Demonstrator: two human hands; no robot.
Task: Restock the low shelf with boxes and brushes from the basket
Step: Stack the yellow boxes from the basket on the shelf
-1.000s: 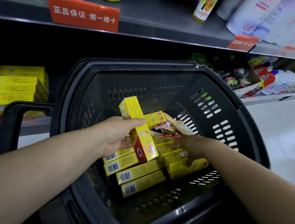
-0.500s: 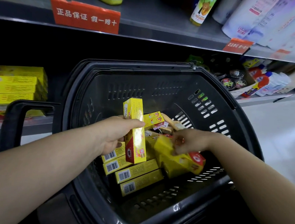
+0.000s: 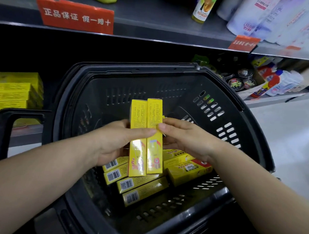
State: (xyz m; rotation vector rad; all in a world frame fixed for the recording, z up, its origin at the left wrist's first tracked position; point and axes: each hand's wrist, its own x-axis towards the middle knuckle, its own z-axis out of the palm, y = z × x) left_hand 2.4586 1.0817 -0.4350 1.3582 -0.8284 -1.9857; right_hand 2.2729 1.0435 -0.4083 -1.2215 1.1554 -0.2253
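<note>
Two long yellow boxes stand side by side, upright, above the black basket (image 3: pixel 169 75). My left hand (image 3: pixel 113 143) grips the left box (image 3: pixel 137 151), its thumb reaching across both. My right hand (image 3: pixel 186 137) holds the right box (image 3: pixel 154 152) from the right side, thumb on its front. Several more yellow boxes (image 3: pixel 140 187) lie in the basket below, some with barcodes showing. Brushes are hidden behind the hands. The low shelf (image 3: pixel 25 130) behind the basket's left side carries a stack of yellow boxes (image 3: pixel 13 93).
The basket's black handle (image 3: pixel 2 128) rises at the left. Round tins (image 3: pixel 242 81) and bottles (image 3: pixel 279 83) sit on the low shelf at the right. An upper shelf with a red sign (image 3: pixel 75 16) and bottles overhangs. Pale floor (image 3: pixel 282 131) lies at the right.
My right hand lifted a second yellow box out of the basket and brought it up against the box in my left hand. Both boxes now stand together, upright.
</note>
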